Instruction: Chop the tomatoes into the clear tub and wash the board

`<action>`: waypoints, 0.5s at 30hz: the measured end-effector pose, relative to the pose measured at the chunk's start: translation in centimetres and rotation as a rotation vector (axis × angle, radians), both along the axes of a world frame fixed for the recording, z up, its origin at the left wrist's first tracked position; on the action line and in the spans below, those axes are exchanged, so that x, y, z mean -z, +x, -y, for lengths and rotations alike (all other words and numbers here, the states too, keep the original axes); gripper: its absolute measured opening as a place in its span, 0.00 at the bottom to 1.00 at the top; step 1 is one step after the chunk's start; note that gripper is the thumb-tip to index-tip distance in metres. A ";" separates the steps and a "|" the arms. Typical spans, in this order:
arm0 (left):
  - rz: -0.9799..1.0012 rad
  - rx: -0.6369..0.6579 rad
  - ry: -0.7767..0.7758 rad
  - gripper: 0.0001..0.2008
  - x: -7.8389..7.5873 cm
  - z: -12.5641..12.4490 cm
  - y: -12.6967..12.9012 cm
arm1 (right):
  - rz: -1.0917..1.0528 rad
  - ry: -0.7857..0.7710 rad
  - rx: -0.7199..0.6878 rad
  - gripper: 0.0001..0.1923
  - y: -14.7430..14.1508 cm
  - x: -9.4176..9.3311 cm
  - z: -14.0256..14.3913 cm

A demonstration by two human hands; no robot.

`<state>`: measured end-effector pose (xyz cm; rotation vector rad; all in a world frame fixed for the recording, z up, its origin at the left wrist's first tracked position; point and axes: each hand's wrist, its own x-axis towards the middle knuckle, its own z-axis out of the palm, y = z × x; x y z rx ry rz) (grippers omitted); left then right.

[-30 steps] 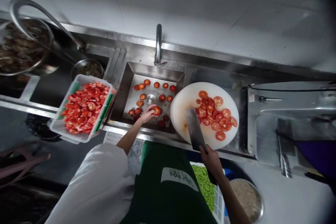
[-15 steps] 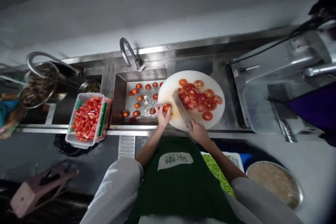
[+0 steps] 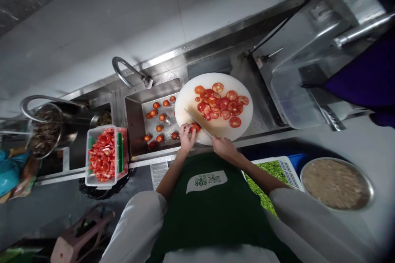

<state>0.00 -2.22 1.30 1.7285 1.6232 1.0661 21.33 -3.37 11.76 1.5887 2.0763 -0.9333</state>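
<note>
My left hand [image 3: 187, 136] holds a tomato [image 3: 194, 128] down on the near left edge of a round white cutting board [image 3: 247, 120]. My right hand [image 3: 224, 147] grips the handle of a cleaver [image 3: 199, 123], whose blade rests against the tomato. Several tomato slices [image 3: 220, 104] lie spread over the board's middle. Whole tomatoes [image 3: 159, 128] sit in the steel sink [image 3: 134, 119] just left of the board.
A plastic tub of cut tomato [image 3: 105, 155] stands left of the sink, with metal bowls [image 3: 45, 131] beyond it. A faucet [image 3: 129, 70] arches over the sink. Near me are a tray of green pieces [image 3: 271, 171] and a metal pan [image 3: 338, 184]. A steel machine [image 3: 311, 61] is at right.
My left hand lifted a tomato out of the sink and set it on the board. My right hand brought the cleaver against it. My head view shifted and tilted.
</note>
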 end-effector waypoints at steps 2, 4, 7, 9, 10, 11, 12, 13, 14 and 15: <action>-0.066 0.021 0.032 0.16 0.3 0.1 -0.2 | 0.000 0.007 -0.023 0.20 0.0 -0.1 0.4; -0.111 0.041 0.066 0.15 0.8 0.1 -0.6 | 0.000 0.031 -0.044 0.19 0.1 -0.5 1.1; -0.123 0.072 0.094 0.14 1.3 0.1 -1.1 | 0.008 0.058 -0.079 0.18 0.5 -1.5 2.6; -0.118 0.107 0.092 0.12 1.5 -0.1 -1.4 | 0.013 0.060 -0.107 0.18 0.8 -2.2 3.5; -0.121 0.125 0.082 0.12 1.6 -0.2 -1.5 | 0.015 0.059 -0.115 0.18 0.9 -2.4 3.7; -0.128 0.138 0.068 0.11 1.7 -0.3 -1.5 | 0.016 0.058 -0.119 0.18 1.0 -2.6 3.9; -0.137 0.144 0.050 0.11 1.7 -0.3 -1.5 | 0.017 0.058 -0.120 0.18 1.0 -2.7 4.0; -0.142 0.143 0.034 0.12 1.7 -0.4 -1.5 | 0.017 0.056 -0.121 0.18 0.9 -2.8 3.9; -0.139 0.138 0.022 0.12 1.7 -0.4 -1.5 | 0.017 0.053 -0.121 0.19 0.8 -2.8 3.8; -0.126 0.129 0.018 0.12 1.7 -0.4 -1.5 | 0.016 0.050 -0.123 0.19 0.6 -2.8 3.6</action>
